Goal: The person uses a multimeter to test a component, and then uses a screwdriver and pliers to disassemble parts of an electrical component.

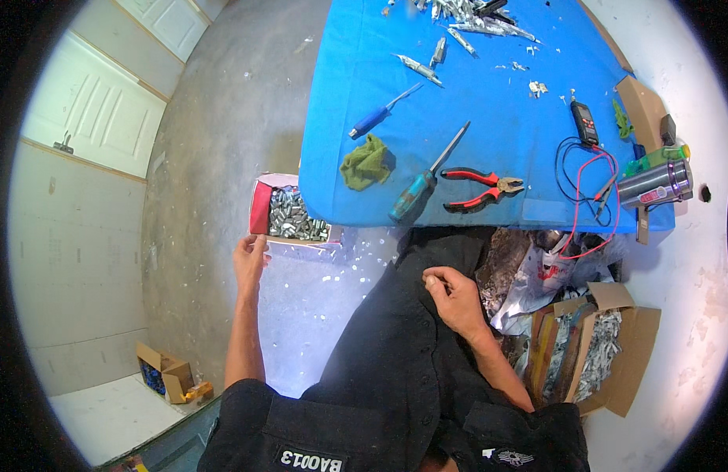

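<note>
My left hand [251, 261] is beside the near left corner of an open box [261, 206] with a red flap, low down past the table's left edge. Its fingers are loosely bent and apart, with nothing visible in them. Many small silvery cylinders [295, 215] fill that box. My right hand [457, 300] is over my lap, fingers curled and thumb pressed against them; whatever it may hold is hidden. On the blue-covered table [490, 94] ahead lie a teal-handled screwdriver [415, 193], red-and-black pliers [484, 189], a crumpled green cloth [365, 163] and a blue-handled tool [370, 121].
At the table's right are a black handheld meter [584, 124] with red and black leads and a steel tumbler [655, 186]. Silvery elongated pieces [466, 17] are heaped at the far side. Lower right, a cardboard box [635, 346] holds shredded-looking silvery scraps. White bits dot the floor.
</note>
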